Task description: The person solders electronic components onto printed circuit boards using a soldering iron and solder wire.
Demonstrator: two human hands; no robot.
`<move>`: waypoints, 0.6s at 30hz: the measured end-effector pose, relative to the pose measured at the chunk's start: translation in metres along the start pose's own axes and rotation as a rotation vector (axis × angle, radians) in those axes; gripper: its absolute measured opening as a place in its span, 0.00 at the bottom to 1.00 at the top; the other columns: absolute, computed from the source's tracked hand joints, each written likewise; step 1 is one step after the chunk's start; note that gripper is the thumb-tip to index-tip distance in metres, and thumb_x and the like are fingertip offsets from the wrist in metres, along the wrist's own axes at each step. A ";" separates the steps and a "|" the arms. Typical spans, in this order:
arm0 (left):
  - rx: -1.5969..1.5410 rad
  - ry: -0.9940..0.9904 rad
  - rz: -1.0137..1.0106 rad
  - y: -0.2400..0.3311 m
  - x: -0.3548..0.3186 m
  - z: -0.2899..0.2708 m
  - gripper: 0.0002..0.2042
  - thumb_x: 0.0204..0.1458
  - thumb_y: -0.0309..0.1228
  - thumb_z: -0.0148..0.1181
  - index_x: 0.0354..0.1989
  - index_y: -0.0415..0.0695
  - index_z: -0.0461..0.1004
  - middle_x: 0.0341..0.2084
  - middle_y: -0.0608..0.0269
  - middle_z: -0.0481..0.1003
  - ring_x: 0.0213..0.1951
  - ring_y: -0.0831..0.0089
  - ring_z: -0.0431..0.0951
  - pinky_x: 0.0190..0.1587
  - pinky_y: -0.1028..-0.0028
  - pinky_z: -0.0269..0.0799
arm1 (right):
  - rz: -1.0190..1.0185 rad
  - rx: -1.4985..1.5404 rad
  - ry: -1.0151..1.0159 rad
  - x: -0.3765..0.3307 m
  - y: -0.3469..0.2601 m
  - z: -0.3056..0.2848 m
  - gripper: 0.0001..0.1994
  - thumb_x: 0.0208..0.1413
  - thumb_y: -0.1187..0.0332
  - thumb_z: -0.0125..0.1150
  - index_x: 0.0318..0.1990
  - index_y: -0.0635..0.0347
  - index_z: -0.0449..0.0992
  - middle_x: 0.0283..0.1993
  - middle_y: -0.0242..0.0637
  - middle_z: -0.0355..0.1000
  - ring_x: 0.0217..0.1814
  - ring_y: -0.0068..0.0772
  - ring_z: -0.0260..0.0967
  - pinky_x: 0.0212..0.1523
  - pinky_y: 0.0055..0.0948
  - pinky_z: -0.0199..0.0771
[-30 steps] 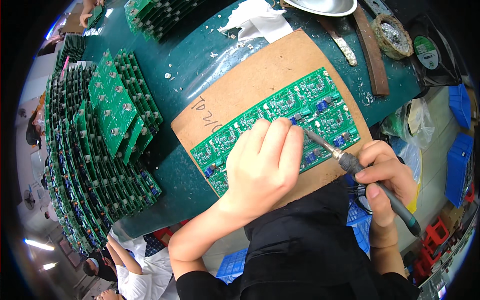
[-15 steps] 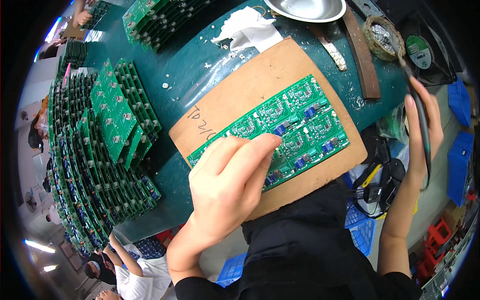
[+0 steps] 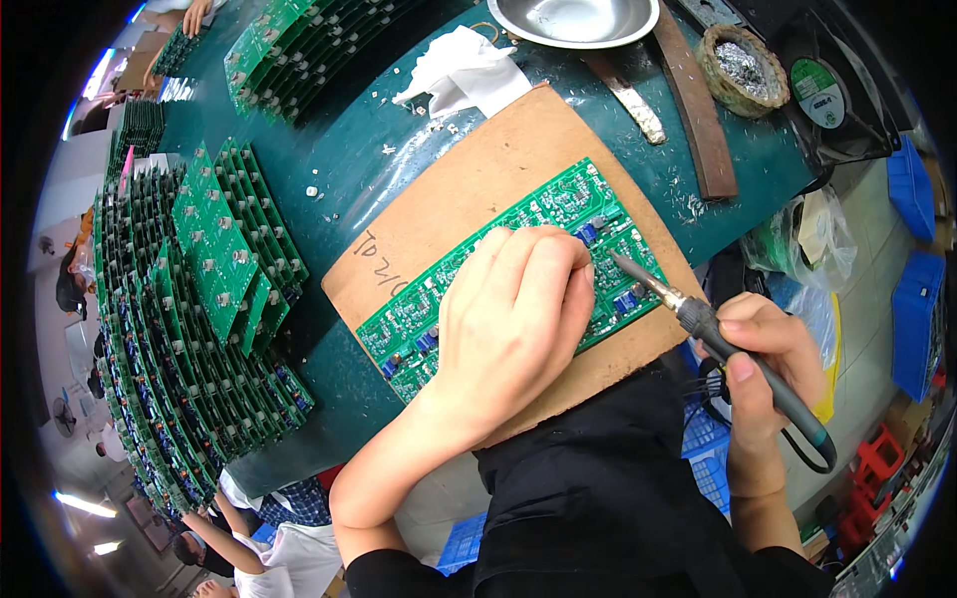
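Note:
A green circuit board (image 3: 558, 202) with blue and other small components lies slanted on a brown rectangular backing board (image 3: 439, 199). My left hand (image 3: 513, 319) rests over its middle, fingers bent and pressed together; whatever they pinch, if anything, is hidden beneath them. In my right hand (image 3: 768, 359) is a soldering iron (image 3: 703, 321) with a dark handle, gripped like a pen. Its tip points down and left to the circuit board's right part, just right of my left fingers; whether it touches cannot be told.
Upright rows of circuit boards (image 3: 189, 329) line the left side, with another stack (image 3: 299, 50) at the back. Behind the work lie a white cloth (image 3: 464, 75), metal bowl (image 3: 573, 22), silvery bar (image 3: 628, 105), brown bar (image 3: 698, 110) and woven ring holding silvery scraps (image 3: 743, 70). Other people are at left.
My right hand has brought the soldering iron from the woven ring down and left to the circuit board. My left hand has shifted right and up along the board.

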State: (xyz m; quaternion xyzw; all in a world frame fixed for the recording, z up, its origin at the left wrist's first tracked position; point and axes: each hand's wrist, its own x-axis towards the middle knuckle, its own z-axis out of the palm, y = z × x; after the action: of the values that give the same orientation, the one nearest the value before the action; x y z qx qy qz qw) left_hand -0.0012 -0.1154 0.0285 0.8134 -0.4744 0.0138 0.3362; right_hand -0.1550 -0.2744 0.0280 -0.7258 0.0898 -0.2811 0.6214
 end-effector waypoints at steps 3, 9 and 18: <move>0.010 0.028 0.000 0.000 0.001 0.004 0.08 0.42 0.18 0.63 0.31 0.40 0.72 0.30 0.59 0.74 0.33 0.62 0.74 0.37 0.69 0.70 | -0.012 -0.023 -0.009 0.002 0.003 -0.001 0.09 0.48 0.75 0.58 0.37 0.70 0.73 0.27 0.46 0.71 0.28 0.31 0.69 0.30 0.26 0.71; 0.148 0.068 0.067 0.003 0.003 0.012 0.10 0.40 0.19 0.65 0.30 0.42 0.72 0.29 0.61 0.74 0.29 0.65 0.73 0.32 0.70 0.69 | 0.038 -0.018 -0.067 0.007 0.000 -0.006 0.08 0.48 0.74 0.58 0.35 0.71 0.73 0.27 0.45 0.71 0.27 0.30 0.68 0.29 0.25 0.70; 0.237 0.089 0.167 0.002 0.004 0.016 0.10 0.39 0.20 0.65 0.31 0.42 0.73 0.29 0.62 0.72 0.27 0.66 0.71 0.29 0.71 0.67 | 0.041 -0.001 -0.034 0.006 0.002 -0.010 0.08 0.48 0.74 0.58 0.35 0.70 0.73 0.28 0.44 0.71 0.28 0.30 0.67 0.29 0.26 0.68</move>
State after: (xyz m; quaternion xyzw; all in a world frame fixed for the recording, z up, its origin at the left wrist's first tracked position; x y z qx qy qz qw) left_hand -0.0054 -0.1279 0.0181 0.8038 -0.5201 0.1337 0.2561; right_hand -0.1548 -0.2864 0.0289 -0.7286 0.0944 -0.2558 0.6283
